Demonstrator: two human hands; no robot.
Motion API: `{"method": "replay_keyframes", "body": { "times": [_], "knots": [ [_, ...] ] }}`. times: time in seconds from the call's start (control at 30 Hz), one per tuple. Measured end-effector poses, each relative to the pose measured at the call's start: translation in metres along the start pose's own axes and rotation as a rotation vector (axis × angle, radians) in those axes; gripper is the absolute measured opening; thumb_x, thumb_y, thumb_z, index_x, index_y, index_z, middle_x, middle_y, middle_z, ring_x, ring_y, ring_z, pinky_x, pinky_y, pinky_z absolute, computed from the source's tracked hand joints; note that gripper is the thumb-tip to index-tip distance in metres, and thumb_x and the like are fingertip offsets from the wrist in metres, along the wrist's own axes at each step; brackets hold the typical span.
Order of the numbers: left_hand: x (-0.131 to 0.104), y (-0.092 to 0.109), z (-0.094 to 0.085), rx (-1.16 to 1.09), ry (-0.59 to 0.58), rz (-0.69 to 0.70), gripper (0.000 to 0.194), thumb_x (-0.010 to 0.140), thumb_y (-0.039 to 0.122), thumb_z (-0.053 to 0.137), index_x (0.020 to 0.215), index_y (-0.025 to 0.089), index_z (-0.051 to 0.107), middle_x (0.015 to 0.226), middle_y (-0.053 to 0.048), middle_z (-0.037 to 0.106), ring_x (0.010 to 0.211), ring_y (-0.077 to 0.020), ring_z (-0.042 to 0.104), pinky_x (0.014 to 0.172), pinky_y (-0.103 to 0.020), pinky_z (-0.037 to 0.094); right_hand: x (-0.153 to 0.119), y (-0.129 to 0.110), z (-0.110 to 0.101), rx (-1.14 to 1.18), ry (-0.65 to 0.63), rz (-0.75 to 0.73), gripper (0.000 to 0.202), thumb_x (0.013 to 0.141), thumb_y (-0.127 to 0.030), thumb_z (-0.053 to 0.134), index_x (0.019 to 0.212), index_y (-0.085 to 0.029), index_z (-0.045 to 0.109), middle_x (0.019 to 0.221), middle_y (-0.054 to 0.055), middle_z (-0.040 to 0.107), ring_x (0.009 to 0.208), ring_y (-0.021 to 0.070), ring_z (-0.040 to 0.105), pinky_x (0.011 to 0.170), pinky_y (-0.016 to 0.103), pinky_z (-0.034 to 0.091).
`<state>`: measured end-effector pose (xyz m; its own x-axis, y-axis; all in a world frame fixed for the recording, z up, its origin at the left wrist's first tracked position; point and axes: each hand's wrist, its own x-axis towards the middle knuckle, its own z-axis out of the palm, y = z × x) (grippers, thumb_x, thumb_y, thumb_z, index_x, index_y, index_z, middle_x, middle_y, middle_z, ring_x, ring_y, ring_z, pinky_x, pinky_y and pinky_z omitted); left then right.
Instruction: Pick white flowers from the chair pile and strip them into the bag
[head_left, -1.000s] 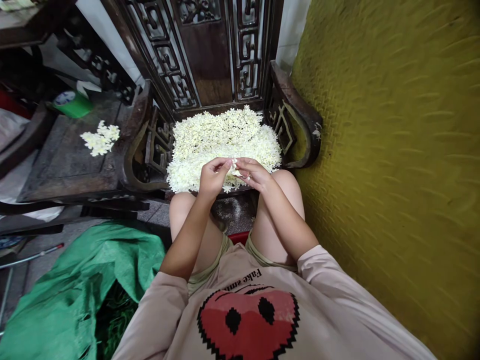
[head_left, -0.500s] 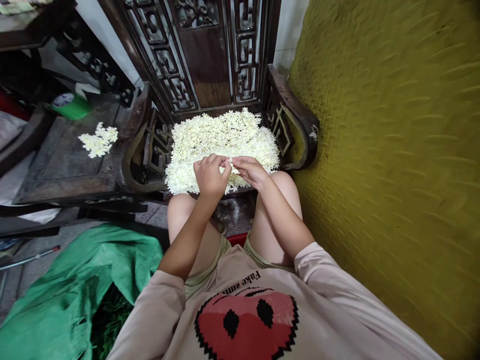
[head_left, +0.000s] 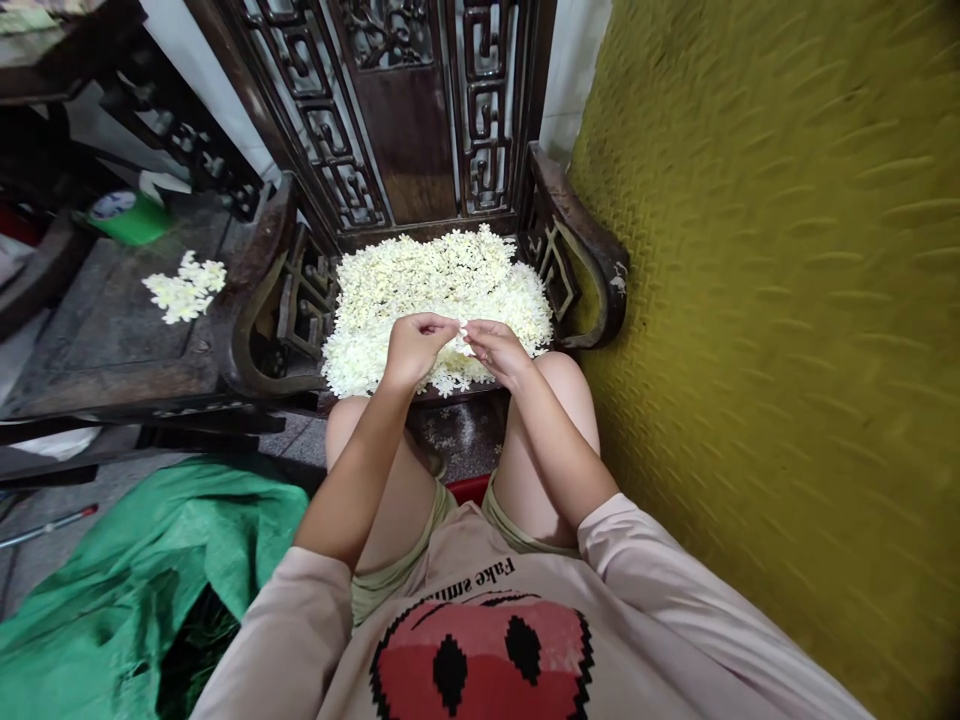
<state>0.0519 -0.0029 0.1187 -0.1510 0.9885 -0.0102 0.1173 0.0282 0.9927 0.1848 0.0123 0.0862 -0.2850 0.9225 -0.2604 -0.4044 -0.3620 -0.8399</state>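
Note:
A thick bed of small white flowers (head_left: 427,265) covers the seat of a dark carved wooden chair (head_left: 420,140) in front of me. Over its near edge my two hands meet at the fingertips. My left hand (head_left: 418,347) is closed in a pinch, thumb against forefinger. My right hand (head_left: 497,350) is closed as well, thumb and fingers drawn together. Between the fingertips sits a tiny white flower (head_left: 462,328), touched from both sides; its outline blends with the flowers behind it.
Left of the chair, a dark wooden seat (head_left: 112,330) bears a small cluster of white flowers (head_left: 186,287) and a green tape roll (head_left: 131,217). A green sack (head_left: 202,520) with dark green leaves lies lower left. A yellow textured panel (head_left: 765,300) rises close on the right.
My left hand has turned, its fingers now flatter and pointing toward the right hand. Both hands stay together at the fingertips. The whole view has shifted slightly.

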Motion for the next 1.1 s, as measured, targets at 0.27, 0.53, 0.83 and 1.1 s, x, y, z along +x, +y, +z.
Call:
{"method": "replay_keyframes", "body": {
  "times": [0.27,0.53,0.83,1.1],
  "knots": [
    [0.003,-0.001,0.009,-0.096,0.036,-0.035,0.021,0.062,0.034,0.075,0.060,0.017,0.063,0.060,-0.001,0.059,0.065,-0.0139,0.055,0.068,-0.030,0.045,-0.002,0.000,0.002,-0.029,-0.032,0.011,0.045,0.065,-0.061,0.068,0.061,-0.018,0.057,0.048,-0.007,0.043,0.040,0.0035,0.030,0.045,0.020,0.030],
    [0.008,-0.005,0.014,-0.081,0.001,-0.093,0.023,0.059,0.036,0.075,0.059,0.017,0.062,0.057,-0.001,0.058,0.059,-0.0130,0.051,0.061,-0.028,0.042,-0.002,0.002,0.007,-0.025,0.069,0.039,0.044,0.064,-0.060,0.068,0.061,-0.018,0.055,0.049,-0.006,0.046,0.041,0.0043,0.032,0.047,0.021,0.032],
    [0.011,-0.031,0.017,-0.134,0.223,-0.079,0.032,0.067,0.046,0.069,0.061,0.020,0.052,0.051,0.004,0.045,0.050,-0.0092,0.040,0.052,-0.024,0.036,0.015,0.009,-0.002,-0.213,0.335,-0.124,0.039,0.072,-0.049,0.064,0.053,-0.019,0.048,0.051,-0.004,0.044,0.044,0.0063,0.035,0.047,0.024,0.031],
    [0.013,-0.095,0.005,-0.092,0.436,-0.253,0.025,0.073,0.039,0.063,0.066,0.020,0.048,0.052,0.006,0.040,0.050,-0.0086,0.038,0.053,-0.022,0.033,0.011,0.004,-0.011,0.056,0.243,0.048,0.032,0.073,-0.051,0.064,0.071,-0.020,0.055,0.053,-0.006,0.044,0.041,0.0045,0.031,0.051,0.023,0.038]
  ]
}}
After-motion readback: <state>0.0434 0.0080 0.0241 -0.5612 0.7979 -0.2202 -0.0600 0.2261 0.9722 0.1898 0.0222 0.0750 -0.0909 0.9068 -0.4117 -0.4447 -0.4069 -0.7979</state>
